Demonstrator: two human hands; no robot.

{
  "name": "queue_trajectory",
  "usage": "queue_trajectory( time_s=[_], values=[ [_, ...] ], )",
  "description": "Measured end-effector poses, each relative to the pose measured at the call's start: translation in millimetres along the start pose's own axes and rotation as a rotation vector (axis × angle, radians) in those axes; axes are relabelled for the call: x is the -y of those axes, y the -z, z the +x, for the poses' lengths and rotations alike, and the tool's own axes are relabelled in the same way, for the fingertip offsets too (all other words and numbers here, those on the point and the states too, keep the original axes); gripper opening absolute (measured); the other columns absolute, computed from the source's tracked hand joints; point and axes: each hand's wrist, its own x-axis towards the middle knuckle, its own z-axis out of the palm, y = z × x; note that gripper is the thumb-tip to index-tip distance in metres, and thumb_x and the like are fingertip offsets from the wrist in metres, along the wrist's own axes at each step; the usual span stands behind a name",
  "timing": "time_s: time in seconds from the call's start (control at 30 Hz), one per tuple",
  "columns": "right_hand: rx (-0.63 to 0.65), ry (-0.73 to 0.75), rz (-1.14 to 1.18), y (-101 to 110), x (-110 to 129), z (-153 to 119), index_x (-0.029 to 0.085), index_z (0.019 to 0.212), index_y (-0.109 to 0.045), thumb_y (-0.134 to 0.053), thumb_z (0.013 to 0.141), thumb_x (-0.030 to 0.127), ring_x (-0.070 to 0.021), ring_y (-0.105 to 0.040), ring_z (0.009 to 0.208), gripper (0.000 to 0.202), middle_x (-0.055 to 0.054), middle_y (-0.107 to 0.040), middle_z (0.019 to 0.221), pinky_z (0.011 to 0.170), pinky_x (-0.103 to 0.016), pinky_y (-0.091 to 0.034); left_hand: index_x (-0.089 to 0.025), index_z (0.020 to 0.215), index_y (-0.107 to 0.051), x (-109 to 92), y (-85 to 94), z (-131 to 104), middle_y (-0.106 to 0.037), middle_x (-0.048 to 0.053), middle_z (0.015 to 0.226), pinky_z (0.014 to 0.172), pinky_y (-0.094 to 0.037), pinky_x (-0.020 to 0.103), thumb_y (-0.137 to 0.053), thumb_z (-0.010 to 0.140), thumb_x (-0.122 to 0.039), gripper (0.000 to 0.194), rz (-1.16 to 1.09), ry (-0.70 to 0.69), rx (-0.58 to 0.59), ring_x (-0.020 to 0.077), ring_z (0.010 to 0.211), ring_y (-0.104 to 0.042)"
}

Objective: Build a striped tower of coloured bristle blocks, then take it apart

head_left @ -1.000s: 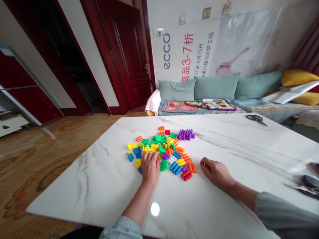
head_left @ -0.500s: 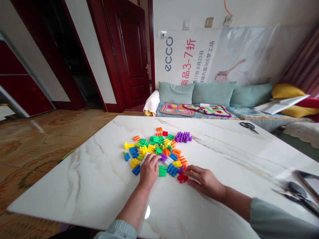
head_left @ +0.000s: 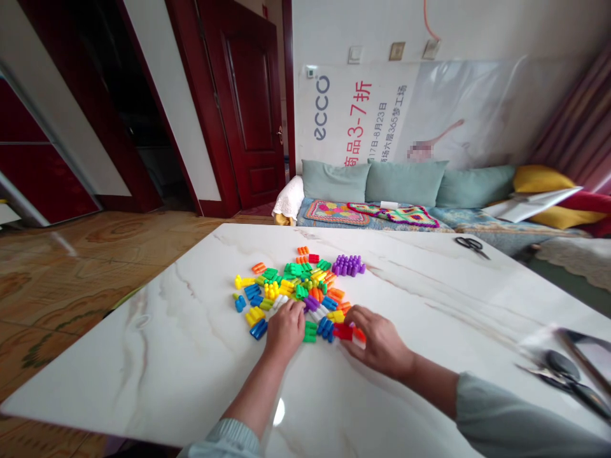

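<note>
A loose heap of colourful plastic building blocks lies on the white table (head_left: pixel 181 356). My left hand (head_left: pixel 285 329) rests at the heap's near side, fingers bent and together. Its fingertips touch down beside a purple block (head_left: pixel 311 303), left of a green block (head_left: pixel 310 331); whatever is under them is hidden. My right hand (head_left: pixel 379 343) is closed around a red block (head_left: pixel 342 331) at the heap's right edge, thumb below and fingers above. An orange block (head_left: pixel 358 336) shows between its fingers and thumb, slightly blurred. Blue blocks (head_left: pixel 326 329) lie just left of the red one.
A purple cluster of joined blocks (head_left: pixel 349 265) stands at the heap's back right. Black-handled scissors (head_left: pixel 471 244) lie near the far edge, with another pair (head_left: pixel 566 375) at the right beside a dark-framed flat object (head_left: pixel 585 353). Behind the table is a sofa (head_left: pixel 458 219).
My right hand has moved left and closed on the red block, which has turned and shifted slightly. My left hand stays at nearly the same spot. The view has shifted slightly.
</note>
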Motion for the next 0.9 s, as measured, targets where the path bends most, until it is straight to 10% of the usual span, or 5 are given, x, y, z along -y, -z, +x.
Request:
queue_trajectory(
  time_s=[0.1,0.23,0.57,0.9],
  values=[
    [-0.274,-0.249,0.064,-5,-28,-2,0.021,0.096,-0.050,-0.049,0.087,0.045,-0.0242,-0.060,0.100,0.025,-0.013,-0.062,0.106,0.085,-0.039,-0.047,-0.022,0.100,-0.064,-2,-1.1,1,-0.064,0.005,0.094,0.068,-0.044,0.027,-0.039,0.092,-0.019,0.027,0.064,0.017,0.025,0.0191,0.087,-0.061],
    [-0.265,-0.610,0.179,-24,-42,-9,0.020,0.103,-0.048,-0.043,0.087,0.051,-0.0219,-0.063,0.087,0.036,-0.013,-0.063,0.109,0.074,-0.037,-0.050,-0.022,0.102,-0.063,-5,2.0,1,-0.062,0.006,0.097,0.068,-0.042,0.028,-0.038,0.092,-0.020,0.027,0.121,0.038,0.082,0.0193,0.087,-0.060],
    [-0.067,-0.473,-0.075,-44,-21,-5,0.011,0.136,-0.038,-0.032,0.094,0.049,-0.0328,-0.036,0.132,0.057,-0.018,-0.048,0.138,0.108,-0.052,-0.025,-0.021,0.106,-0.062,-7,6.1,2,-0.060,0.007,0.103,0.070,-0.040,0.028,-0.037,0.094,-0.022,0.028,0.153,0.050,0.147,0.0203,0.094,-0.057],
    [0.004,-0.465,-0.214,-45,-18,-1,0.009,0.141,-0.036,-0.026,0.094,0.055,-0.0315,-0.031,0.135,0.066,-0.016,-0.041,0.144,0.110,-0.048,-0.024,-0.019,0.106,-0.062,-8,6.5,3,-0.059,0.009,0.106,0.069,-0.040,0.028,-0.036,0.094,-0.023,0.029,0.160,0.065,0.180,0.0208,0.096,-0.057]
  ],
)
